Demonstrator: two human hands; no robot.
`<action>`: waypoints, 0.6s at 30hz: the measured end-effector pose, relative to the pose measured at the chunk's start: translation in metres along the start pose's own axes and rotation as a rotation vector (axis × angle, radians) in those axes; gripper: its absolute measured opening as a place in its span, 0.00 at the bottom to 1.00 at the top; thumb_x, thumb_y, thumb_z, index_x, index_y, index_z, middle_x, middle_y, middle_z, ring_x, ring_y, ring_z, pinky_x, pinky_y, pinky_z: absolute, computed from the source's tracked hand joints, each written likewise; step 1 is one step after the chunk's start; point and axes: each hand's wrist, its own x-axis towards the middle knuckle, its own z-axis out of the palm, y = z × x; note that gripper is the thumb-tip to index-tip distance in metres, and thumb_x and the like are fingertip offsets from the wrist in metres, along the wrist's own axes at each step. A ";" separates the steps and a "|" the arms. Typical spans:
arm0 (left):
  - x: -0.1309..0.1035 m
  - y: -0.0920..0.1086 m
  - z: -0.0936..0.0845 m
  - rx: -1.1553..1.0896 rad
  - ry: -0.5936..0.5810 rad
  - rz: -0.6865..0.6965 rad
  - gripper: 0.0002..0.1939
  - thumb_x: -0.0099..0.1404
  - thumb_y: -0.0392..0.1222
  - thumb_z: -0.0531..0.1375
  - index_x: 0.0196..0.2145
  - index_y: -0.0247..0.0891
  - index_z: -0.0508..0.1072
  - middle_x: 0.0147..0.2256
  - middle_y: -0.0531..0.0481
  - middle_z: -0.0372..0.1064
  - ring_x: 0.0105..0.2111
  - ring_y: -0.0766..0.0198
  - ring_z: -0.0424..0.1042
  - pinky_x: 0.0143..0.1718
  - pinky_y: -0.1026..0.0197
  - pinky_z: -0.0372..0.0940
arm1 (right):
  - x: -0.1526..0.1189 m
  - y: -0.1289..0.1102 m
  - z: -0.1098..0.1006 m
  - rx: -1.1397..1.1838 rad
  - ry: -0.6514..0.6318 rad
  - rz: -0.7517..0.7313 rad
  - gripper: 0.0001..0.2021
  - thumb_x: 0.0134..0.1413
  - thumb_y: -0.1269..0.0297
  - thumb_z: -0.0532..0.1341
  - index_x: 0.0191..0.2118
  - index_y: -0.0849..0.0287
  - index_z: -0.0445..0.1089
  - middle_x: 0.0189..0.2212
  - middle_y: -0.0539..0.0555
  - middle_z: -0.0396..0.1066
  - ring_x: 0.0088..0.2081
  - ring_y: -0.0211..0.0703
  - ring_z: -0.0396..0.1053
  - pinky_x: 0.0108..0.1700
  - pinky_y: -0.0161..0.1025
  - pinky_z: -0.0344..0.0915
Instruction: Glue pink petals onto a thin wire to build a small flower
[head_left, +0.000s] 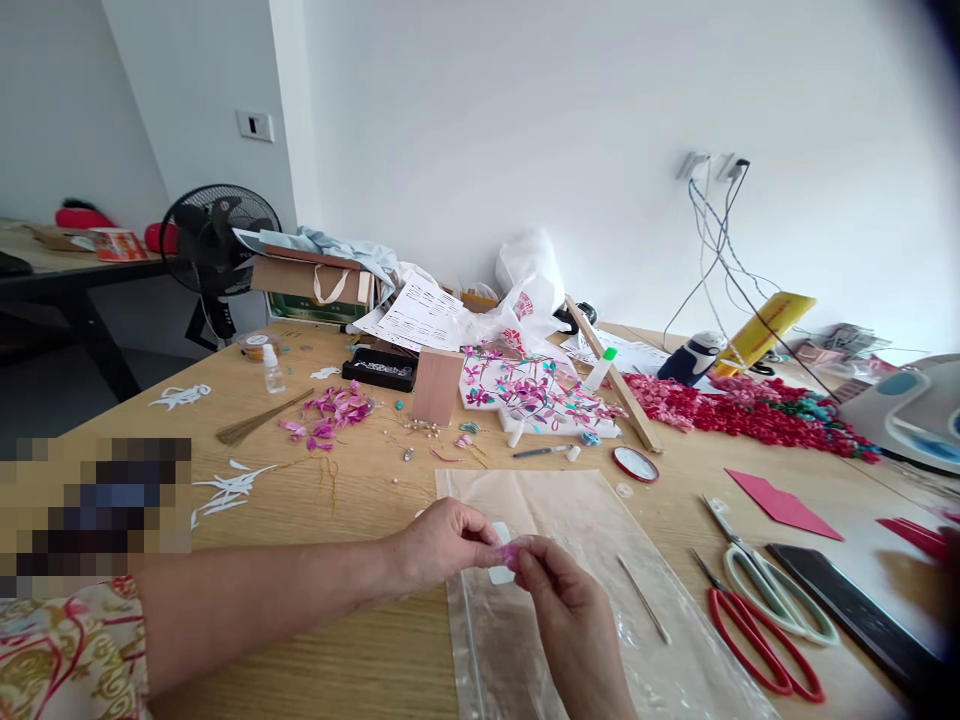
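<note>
The right hand [574, 605], nearest me, closes thumb and forefinger on a small pink piece [511, 555]; the left hand [442, 540] pinches its other side, fingertips almost meeting. The piece sits between them, above a clear plastic bag [540, 660]. It looks thin, so I'd keep the pinch light and both wrists steady. A slim rod [643, 600] lies right of the hands; farther off, pink petals [330, 412] lie heaped.

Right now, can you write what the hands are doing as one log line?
left hand: pinching pink piece | right hand: pinching same piece | beneath: clear plastic | toward right: red-handled scissors
</note>
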 end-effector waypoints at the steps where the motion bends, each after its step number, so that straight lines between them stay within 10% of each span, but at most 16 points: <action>1: 0.001 -0.001 0.000 0.000 -0.005 -0.003 0.16 0.45 0.50 0.61 0.24 0.32 0.72 0.22 0.54 0.65 0.25 0.70 0.60 0.29 0.67 0.54 | 0.000 0.001 -0.004 0.005 0.000 0.019 0.13 0.48 0.56 0.53 0.33 0.60 0.67 0.25 0.52 0.69 0.30 0.41 0.67 0.32 0.35 0.63; 7: 0.011 -0.008 -0.001 0.019 -0.038 0.004 0.16 0.45 0.51 0.61 0.22 0.32 0.71 0.21 0.55 0.63 0.24 0.71 0.59 0.28 0.68 0.54 | 0.001 0.012 -0.059 -0.489 0.224 0.029 0.13 0.43 0.54 0.54 0.31 0.56 0.67 0.27 0.54 0.70 0.27 0.43 0.68 0.30 0.38 0.62; 12: 0.029 -0.008 0.006 0.078 -0.109 -0.028 0.17 0.44 0.51 0.61 0.22 0.32 0.70 0.19 0.56 0.60 0.21 0.72 0.58 0.23 0.68 0.55 | 0.001 0.037 -0.109 -0.894 0.175 0.215 0.13 0.44 0.54 0.51 0.31 0.55 0.66 0.32 0.55 0.70 0.31 0.47 0.68 0.31 0.39 0.61; 18: 0.050 -0.007 0.020 0.194 -0.146 -0.042 0.12 0.47 0.46 0.60 0.22 0.33 0.69 0.17 0.57 0.58 0.19 0.73 0.57 0.21 0.70 0.53 | 0.000 0.048 -0.111 -1.056 0.090 0.290 0.13 0.50 0.57 0.46 0.30 0.55 0.65 0.34 0.56 0.69 0.35 0.48 0.67 0.30 0.39 0.58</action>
